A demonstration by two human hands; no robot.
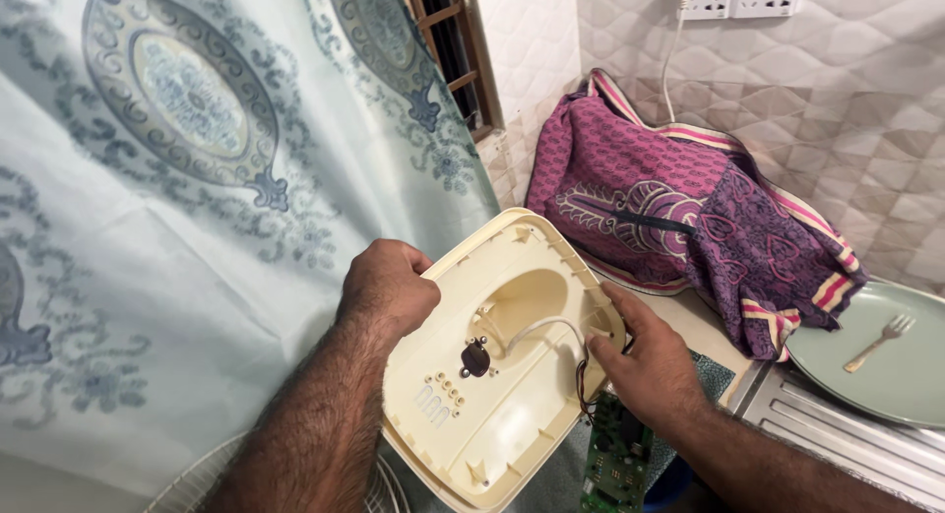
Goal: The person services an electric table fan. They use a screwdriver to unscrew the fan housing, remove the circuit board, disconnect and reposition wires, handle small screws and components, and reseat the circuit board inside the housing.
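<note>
Head view: you hold a cream plastic housing (497, 365) up, its inner side facing you.
Your left hand (387, 287) grips its left edge, fingers curled behind and hidden. Your right hand (645, 365) pinches its right edge, fingers closed near thin wires (583, 380); a green circuit board (615, 464) below is partly cut off.

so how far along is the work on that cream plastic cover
Done: the cream cover is off and turned over, its hollow inside showing. In hand: the left hand grips its edge while the right hand works at the wires. Left: the green circuit board hangs loose below, still wired.
</note>
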